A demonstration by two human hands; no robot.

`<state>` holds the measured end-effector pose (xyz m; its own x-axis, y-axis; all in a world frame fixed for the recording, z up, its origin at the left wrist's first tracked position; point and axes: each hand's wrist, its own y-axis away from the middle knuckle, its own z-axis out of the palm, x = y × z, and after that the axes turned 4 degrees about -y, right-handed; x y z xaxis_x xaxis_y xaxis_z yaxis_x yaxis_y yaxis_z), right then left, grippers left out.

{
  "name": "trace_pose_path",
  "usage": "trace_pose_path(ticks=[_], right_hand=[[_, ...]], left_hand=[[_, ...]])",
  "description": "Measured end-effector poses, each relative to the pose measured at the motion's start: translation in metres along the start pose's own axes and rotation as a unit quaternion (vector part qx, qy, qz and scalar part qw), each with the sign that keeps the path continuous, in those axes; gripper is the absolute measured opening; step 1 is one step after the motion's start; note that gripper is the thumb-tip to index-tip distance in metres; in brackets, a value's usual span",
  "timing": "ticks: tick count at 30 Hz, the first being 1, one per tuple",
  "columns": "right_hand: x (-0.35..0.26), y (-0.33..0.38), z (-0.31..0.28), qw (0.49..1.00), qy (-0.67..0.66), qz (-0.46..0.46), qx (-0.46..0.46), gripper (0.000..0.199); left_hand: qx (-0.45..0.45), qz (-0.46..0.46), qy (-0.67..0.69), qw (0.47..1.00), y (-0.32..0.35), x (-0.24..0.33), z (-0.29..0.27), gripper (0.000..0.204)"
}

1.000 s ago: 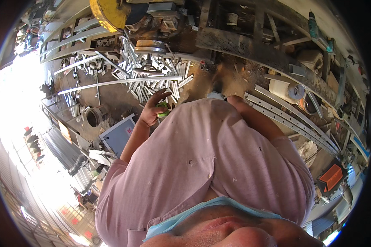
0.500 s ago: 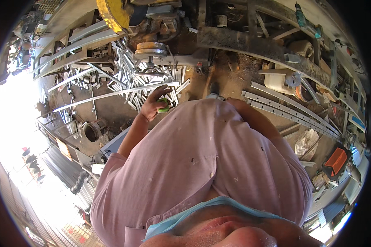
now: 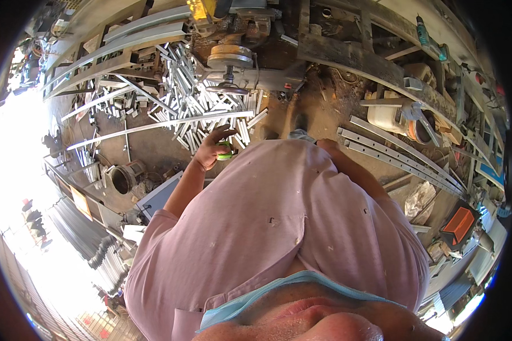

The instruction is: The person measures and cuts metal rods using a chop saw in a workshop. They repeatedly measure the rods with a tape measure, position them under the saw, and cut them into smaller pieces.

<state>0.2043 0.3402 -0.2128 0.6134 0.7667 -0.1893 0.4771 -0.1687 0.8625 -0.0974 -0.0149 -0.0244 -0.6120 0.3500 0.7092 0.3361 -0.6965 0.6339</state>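
Observation:
My left hand (image 3: 211,149) is curled round a small bright green tape measure (image 3: 224,152), with some fingers stretched out past it. Just beyond that hand runs a long thin metal bar (image 3: 153,126), and a heap of short cut metal pieces (image 3: 182,85) lies behind it on the floor. My right hand (image 3: 326,144) is at the front of my body, mostly hidden by my shirt. Its fingers do not show, so what it touches cannot be seen. Long metal strips with holes (image 3: 398,159) lie on the floor to the right of it.
A yellow-guarded machine (image 3: 202,8) stands at the far side, with a round clamp wheel (image 3: 227,90) before it. A heavy steel frame (image 3: 358,59) crosses the far right, bearing a teal drill (image 3: 422,31). A bucket (image 3: 125,177) lies at left; an orange-and-black case (image 3: 459,226) sits at right.
The view has shifted, so the machine and metal heap sit a little differently in it. My left hand keeps the tape measure, its fingers slightly differently placed. My right hand remains mostly hidden.

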Motion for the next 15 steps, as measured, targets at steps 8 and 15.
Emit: trace_pose_path(ticks=[8,15], right_hand=[[-0.005,-0.011,0.015,0.998,-0.056,0.023,0.000,0.045],[-0.013,-0.009,0.012,0.998,-0.059,0.016,-0.034,0.038]], left_hand=[[-0.001,0.008,-0.041,0.999,0.000,-0.012,-0.023,0.088],[0.001,-0.001,-0.019,1.000,0.000,-0.013,-0.032,0.090]])
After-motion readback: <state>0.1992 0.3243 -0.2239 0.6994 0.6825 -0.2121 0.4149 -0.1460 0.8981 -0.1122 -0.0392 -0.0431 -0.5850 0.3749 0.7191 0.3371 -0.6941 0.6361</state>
